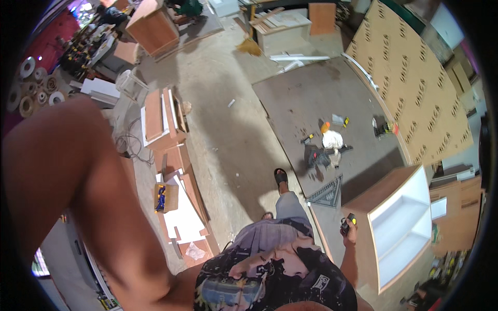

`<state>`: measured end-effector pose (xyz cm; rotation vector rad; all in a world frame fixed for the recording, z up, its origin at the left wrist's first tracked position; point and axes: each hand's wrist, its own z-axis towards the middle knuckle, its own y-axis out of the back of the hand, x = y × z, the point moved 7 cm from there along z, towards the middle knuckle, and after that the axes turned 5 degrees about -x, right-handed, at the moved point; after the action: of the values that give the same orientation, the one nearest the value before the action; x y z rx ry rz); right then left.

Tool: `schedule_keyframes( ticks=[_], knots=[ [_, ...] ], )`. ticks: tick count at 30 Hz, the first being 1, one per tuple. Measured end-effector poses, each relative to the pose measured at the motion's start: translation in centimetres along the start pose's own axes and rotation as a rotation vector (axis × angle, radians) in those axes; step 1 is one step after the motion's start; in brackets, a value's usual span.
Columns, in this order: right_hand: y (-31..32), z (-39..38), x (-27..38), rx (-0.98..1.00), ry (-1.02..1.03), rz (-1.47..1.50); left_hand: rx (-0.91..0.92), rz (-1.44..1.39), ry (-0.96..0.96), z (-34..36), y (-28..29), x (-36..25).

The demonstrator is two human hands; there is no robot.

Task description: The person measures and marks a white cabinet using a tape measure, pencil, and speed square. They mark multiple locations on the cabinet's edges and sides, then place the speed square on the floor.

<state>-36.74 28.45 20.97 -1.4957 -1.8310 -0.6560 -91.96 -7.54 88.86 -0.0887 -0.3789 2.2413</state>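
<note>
My right hand is closed around a black and yellow tape measure, just left of an open wooden cabinet with a white inside and a shelf. My left arm is raised and bent close to the camera, filling the left side; its hand is out of the picture. Ahead of my right hand, a black triangular square lies at the near edge of a large grey-brown board. Farther along the board are a dark power drill, a white bottle with an orange top and a small yellow-black tool.
Left of the walkway lie stacked boards and a small open box of blue and yellow pieces. A white stool and a tall wooden cabinet stand farther off. A broom and a tan printed panel are at the back.
</note>
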Motion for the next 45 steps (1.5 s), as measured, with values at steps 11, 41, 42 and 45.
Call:
schedule_keyframes(
  ticks=[11, 41, 42, 45],
  knots=[
    [4.2, -13.9, -12.7, -0.019, -0.006, 0.458, 1.101, 0.378, 1.935, -67.5, -3.2, -25.1],
    [53.4, -22.5, -11.3, -0.079, 0.261, -0.032, 1.660, -0.612, 1.839, -88.9, -71.2, -44.9],
    [53.9, -21.9, -11.1, -0.043, 0.190, -0.090, 1.644, -0.631, 1.899, -90.2, -72.3, -45.9],
    [56.9, -19.5, -12.6, -0.136, 0.173, -0.355, 1.596, -0.583, 2.032, -94.9, -73.9, -47.3]
  ],
)
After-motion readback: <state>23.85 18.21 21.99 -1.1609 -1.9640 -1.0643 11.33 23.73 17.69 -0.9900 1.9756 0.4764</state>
